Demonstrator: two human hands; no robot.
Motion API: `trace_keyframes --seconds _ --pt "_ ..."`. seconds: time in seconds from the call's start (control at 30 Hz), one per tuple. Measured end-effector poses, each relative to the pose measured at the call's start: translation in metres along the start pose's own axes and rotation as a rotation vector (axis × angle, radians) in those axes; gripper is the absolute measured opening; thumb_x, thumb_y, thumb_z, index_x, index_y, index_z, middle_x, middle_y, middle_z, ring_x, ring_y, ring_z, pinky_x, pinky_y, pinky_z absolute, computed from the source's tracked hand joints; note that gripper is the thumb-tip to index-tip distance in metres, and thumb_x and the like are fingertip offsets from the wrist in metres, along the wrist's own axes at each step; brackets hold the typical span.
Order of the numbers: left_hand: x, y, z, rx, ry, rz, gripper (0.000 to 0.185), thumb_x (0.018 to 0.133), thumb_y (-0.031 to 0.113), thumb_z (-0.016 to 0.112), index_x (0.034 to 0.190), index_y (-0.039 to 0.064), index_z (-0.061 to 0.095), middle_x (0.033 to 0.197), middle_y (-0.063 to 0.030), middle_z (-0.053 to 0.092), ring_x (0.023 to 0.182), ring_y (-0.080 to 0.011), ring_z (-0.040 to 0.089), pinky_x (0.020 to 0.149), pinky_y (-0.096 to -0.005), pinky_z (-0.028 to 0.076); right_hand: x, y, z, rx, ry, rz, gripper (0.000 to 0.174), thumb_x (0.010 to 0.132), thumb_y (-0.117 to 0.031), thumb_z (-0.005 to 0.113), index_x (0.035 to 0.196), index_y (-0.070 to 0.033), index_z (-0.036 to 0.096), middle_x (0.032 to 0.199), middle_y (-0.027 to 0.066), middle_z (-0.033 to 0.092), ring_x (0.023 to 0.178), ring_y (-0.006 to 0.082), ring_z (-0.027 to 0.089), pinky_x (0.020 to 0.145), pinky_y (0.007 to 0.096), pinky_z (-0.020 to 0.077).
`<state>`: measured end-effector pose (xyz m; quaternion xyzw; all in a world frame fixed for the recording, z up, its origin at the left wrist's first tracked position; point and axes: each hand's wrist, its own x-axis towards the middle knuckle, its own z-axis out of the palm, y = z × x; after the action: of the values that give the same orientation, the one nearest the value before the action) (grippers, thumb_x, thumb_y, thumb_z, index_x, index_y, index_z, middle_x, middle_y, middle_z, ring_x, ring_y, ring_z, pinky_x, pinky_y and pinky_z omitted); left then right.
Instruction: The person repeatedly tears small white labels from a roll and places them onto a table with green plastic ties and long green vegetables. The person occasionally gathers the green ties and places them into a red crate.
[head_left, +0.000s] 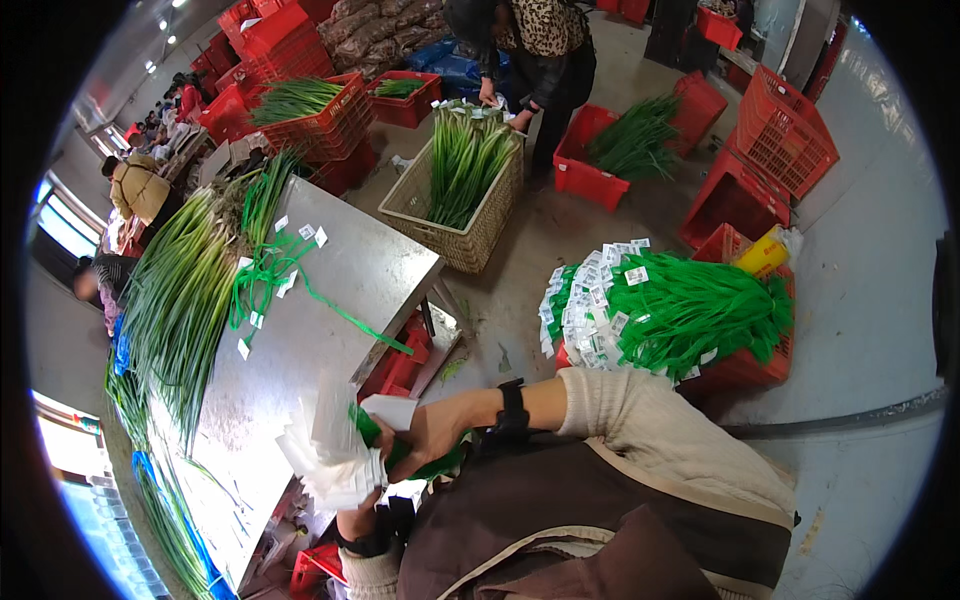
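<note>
My right hand (427, 435) is closed on a bundle of green mesh net sleeves, whose white tags (334, 450) fan out over the table's near edge. Below the tags lies my left hand (360, 514), mostly hidden by them, so its grip does not show. Beyond, several loose green net strips (262, 277) with white tags lie on the metal table (330, 330). Green onions (176, 292) are heaped along the table's far left side. To the right, a large pile of green net sleeves (675, 307) with white tags rests on red crates.
A co-worker (540, 67) bends over a beige basket (480, 240) of upright green onions. Red crates (592, 157) with more greens stand on the floor. Empty red crates (787, 135) are stacked by the right wall. Other people are at the far left.
</note>
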<state>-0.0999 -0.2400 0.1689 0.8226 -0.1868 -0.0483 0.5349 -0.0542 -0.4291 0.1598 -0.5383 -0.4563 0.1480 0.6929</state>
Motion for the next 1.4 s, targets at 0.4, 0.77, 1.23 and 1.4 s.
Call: trace_keyframes --seconds 0.4,0.77,1.23,1.4 --pt "-0.029 -0.010 -0.043 0.450 0.491 0.126 0.026 0.094 0.013 0.051 0.116 -0.001 0.050 0.107 -0.0101 0.056 0.088 -0.0175 0.051 0.079 -0.0323 0.044 0.034 0.044 0.027 -0.074 -0.140 0.129 0.032 0.081 -0.020 0.069 0.097 0.005 0.055 0.080 0.0125 0.059 0.078 0.0212 0.055 0.074 0.0356 0.0451" --pt "-0.019 0.008 -0.074 0.655 0.679 0.089 0.032 0.097 0.013 0.046 0.121 -0.008 0.048 0.115 -0.0153 0.056 0.096 -0.0240 0.057 0.086 -0.0348 0.048 0.073 0.065 0.049 0.050 -0.164 0.099 0.034 0.082 -0.028 0.069 0.087 0.003 0.053 0.069 0.0108 0.054 0.066 0.0177 0.053 0.062 0.0343 0.0445" --pt "-0.003 0.056 -0.091 -0.282 1.018 0.149 0.024 0.100 0.025 0.043 0.103 0.001 0.048 0.086 -0.0057 0.046 0.082 -0.0134 0.043 0.075 -0.0243 0.036 0.087 0.060 0.066 0.081 -0.280 -0.130 0.032 0.072 -0.023 0.077 0.082 0.002 0.060 0.070 0.0158 0.062 0.062 0.0204 0.057 0.059 0.0375 0.0435" --pt "-0.020 0.079 -0.091 -0.066 1.027 0.243 0.029 0.099 0.033 0.043 0.099 0.004 0.047 0.082 -0.0053 0.046 0.082 -0.0128 0.044 0.077 -0.0260 0.037 0.082 0.069 0.076 -0.139 -0.169 0.117 0.026 0.078 -0.021 0.071 0.084 -0.001 0.057 0.071 0.0162 0.059 0.065 0.0272 0.056 0.061 0.0387 0.0430"
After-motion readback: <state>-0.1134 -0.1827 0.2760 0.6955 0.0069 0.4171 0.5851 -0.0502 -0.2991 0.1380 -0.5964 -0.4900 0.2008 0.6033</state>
